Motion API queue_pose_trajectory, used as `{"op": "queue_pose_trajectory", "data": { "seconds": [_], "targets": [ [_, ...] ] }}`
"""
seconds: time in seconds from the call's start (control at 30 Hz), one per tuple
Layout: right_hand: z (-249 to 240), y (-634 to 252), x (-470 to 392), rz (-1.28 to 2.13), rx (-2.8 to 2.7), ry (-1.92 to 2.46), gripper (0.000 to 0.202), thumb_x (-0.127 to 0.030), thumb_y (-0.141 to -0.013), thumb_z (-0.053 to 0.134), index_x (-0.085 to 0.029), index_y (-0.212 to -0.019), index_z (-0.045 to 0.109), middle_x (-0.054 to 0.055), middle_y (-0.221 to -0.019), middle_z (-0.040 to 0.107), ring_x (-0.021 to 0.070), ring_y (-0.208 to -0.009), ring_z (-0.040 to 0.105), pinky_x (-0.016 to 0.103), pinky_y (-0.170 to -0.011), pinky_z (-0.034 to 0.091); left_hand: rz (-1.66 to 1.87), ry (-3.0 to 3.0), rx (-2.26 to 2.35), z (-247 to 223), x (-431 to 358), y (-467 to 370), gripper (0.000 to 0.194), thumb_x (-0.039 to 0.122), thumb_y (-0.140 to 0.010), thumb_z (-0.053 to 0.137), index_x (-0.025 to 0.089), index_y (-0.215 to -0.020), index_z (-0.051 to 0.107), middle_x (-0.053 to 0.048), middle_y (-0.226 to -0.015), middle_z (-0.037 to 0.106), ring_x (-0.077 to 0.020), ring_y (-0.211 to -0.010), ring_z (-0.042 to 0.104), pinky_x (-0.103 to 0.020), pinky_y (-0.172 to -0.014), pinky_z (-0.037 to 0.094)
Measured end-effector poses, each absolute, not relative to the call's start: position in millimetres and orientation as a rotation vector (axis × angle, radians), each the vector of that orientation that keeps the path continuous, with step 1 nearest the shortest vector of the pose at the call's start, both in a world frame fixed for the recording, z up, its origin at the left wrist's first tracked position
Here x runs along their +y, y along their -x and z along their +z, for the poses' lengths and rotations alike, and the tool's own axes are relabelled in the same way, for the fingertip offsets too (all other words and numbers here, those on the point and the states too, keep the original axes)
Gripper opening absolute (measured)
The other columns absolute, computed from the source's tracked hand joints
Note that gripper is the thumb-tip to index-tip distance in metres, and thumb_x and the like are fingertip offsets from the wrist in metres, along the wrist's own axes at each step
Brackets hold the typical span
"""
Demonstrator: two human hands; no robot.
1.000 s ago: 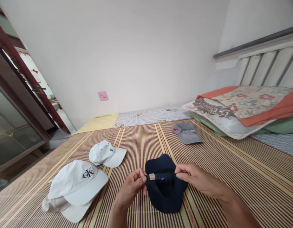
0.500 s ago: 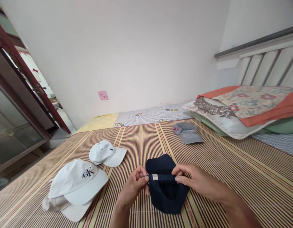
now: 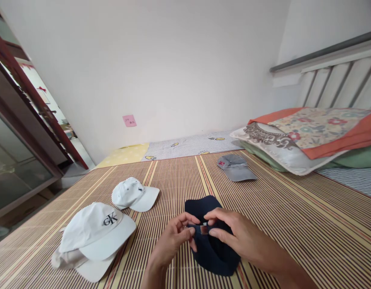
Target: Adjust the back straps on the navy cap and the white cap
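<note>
A navy baseball cap (image 3: 214,257) lies on the striped mat in front of me, its back strap and opening facing up. A light metal buckle (image 3: 204,230) sits on the strap. My left hand (image 3: 175,237) pinches the strap just left of the buckle, thumb below and fingers curled over. From the right, my right hand (image 3: 241,233) closes thumb and forefinger round the strap at the buckle's right edge. Its other fingers are tucked behind and partly hidden. Part of the cap's crown is covered by my hands.
To the left lie a white cap with black letters (image 3: 96,228), resting on another pale cap (image 3: 93,269), and a smaller white cap (image 3: 133,194). A grey cap (image 3: 237,168) lies farther back. Pillows (image 3: 324,132) are at right, the white wall (image 3: 188,72) behind.
My right hand has moved left along the strap to the buckle, and my hands are closer together. The buckle has shifted slightly right. The other caps stay put.
</note>
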State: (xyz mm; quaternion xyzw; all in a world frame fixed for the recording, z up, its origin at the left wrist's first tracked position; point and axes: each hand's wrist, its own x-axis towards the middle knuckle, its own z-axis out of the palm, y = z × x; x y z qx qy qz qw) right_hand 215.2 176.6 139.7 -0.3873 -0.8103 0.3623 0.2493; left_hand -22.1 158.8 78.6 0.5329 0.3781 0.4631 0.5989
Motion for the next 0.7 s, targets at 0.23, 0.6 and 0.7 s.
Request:
{"op": "queue_pose_trajectory", "data": {
  "seconds": [0.23,0.6,0.7],
  "targets": [
    [138,-216,177,1.041,-2.24,1.056,0.021,-0.019,-0.091,0.063,-0.027,-0.109,0.071,0.0,-0.112,0.074,0.0205,-0.108,0.066,0.035,-0.096,0.046,1.044,-1.248,0.909,84,159,21,0.03,0.042,-0.085,0.081,0.015,-0.094,0.072,-0.003,-0.078,0.073,-0.0124,-0.056,0.069,-0.023,-0.058,0.051],
    [129,-206,178,1.063,-2.226,1.058,0.006,-0.028,-0.094,0.065,-0.025,-0.092,0.07,-0.002,-0.094,0.073,0.0187,-0.092,0.066,0.032,-0.08,0.043,1.017,-1.241,0.872,90,155,15,0.03,0.041,-0.084,0.082,0.017,-0.095,0.068,0.003,-0.068,0.066,-0.0118,-0.056,0.069,-0.021,-0.057,0.049],
    [131,-206,178,1.059,-2.238,1.072,0.006,-0.027,-0.094,0.065,-0.024,-0.089,0.067,-0.003,-0.09,0.072,0.0177,-0.087,0.066,0.031,-0.077,0.042,1.005,-1.246,0.87,92,153,14,0.033,0.043,-0.083,0.083,0.017,-0.096,0.068,0.002,-0.072,0.067,-0.0116,-0.058,0.069,-0.021,-0.059,0.05]
  ]
}}
